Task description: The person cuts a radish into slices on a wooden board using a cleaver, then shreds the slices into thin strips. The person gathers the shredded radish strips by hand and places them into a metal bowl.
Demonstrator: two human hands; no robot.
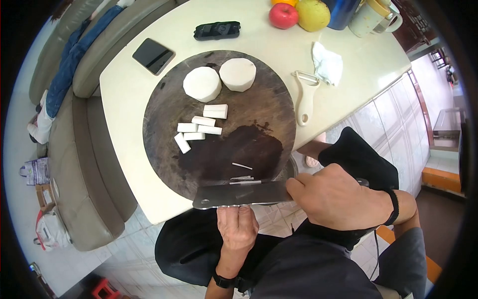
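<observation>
Head view: right hand [334, 197] grip clenched on cleaver [234, 194], blade lying left-right along near edge of board [164, 117]; left hand [238, 227] just beneath it, grip can't tell; white sticks [197, 130] lie beyond.

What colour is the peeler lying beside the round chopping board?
The peeler is cream with a metal blade; the head view shows it clearly.

Right hand [336, 197] grips a cleaver [239, 193] held flat at the near edge of a round cutting board [164, 109]; left hand [238, 226] sits below the blade, white vegetable pieces [199, 128] on the board
</observation>
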